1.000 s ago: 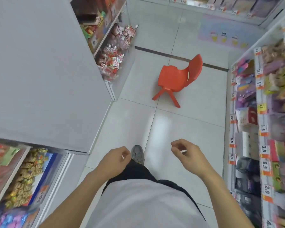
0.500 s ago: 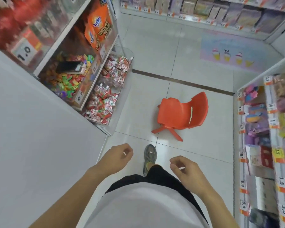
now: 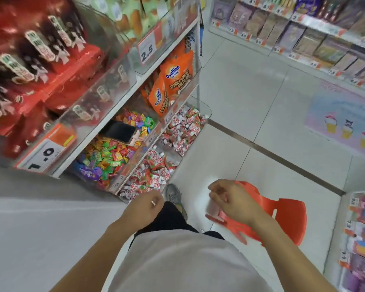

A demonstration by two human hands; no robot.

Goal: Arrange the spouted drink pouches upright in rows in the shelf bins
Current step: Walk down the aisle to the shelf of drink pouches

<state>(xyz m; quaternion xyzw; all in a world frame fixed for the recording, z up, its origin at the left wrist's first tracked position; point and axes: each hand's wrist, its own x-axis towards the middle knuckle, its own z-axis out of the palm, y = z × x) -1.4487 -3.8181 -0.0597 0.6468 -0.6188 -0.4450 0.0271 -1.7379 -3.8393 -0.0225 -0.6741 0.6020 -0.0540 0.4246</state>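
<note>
The drink pouches [image 3: 156,175] lie jumbled in the clear bottom bins [image 3: 207,111] of the shelf, just left of the orange chair [image 3: 287,218]. Both hands hang over the floor near that chair, holding nothing: the left hand [image 3: 144,209] loosely curled, the right hand [image 3: 233,200] loosely curled and covering part of the seat. Motion blur smears the upper red packs [image 3: 57,66]. A phone [image 3: 120,131] rests on the sweets above the pouches.
</note>
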